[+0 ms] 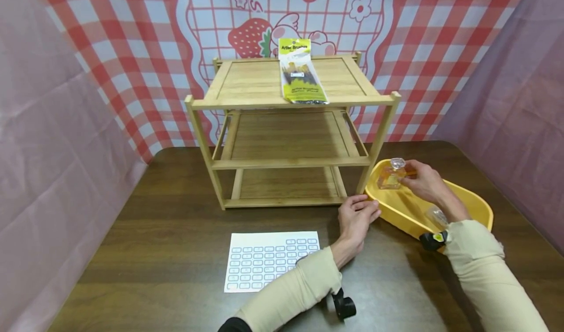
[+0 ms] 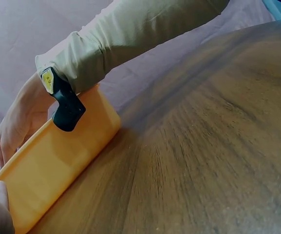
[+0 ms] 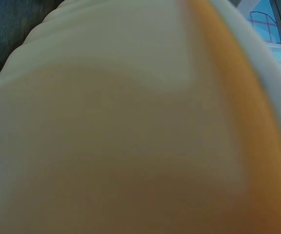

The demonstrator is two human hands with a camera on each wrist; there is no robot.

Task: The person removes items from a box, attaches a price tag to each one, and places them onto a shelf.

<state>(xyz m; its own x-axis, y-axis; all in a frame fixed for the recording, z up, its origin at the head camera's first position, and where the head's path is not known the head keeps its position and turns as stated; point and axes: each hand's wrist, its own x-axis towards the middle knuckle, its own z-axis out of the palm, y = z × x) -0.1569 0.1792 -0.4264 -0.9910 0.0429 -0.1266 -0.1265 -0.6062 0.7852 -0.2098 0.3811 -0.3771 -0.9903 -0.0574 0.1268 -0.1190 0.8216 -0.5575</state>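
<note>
A clear glass perfume bottle (image 1: pixel 390 177) with amber liquid and a faceted stopper stands in the far left end of the yellow bin (image 1: pixel 405 222). My right hand (image 1: pixel 425 181) reaches over the bin and pinches the bottle at its right side. In the head view my left hand (image 1: pixel 356 219) lies at the bin's near left corner, beside the rack's leg. One of its fingers (image 2: pixel 2 194) is straight against the bin's outer wall. Another clear glass item (image 1: pixel 436 216) lies in the bin, partly hidden by my right wrist. The right wrist view is mostly blurred.
A three-tier wooden rack (image 1: pixel 291 163) stands left of the bin. On its top shelf lies a packet of artist brushes (image 1: pixel 304 75), reaching the front edge. A sheet of labels (image 1: pixel 270 261) lies on the brown table (image 1: pixel 167 253), partly under my left forearm.
</note>
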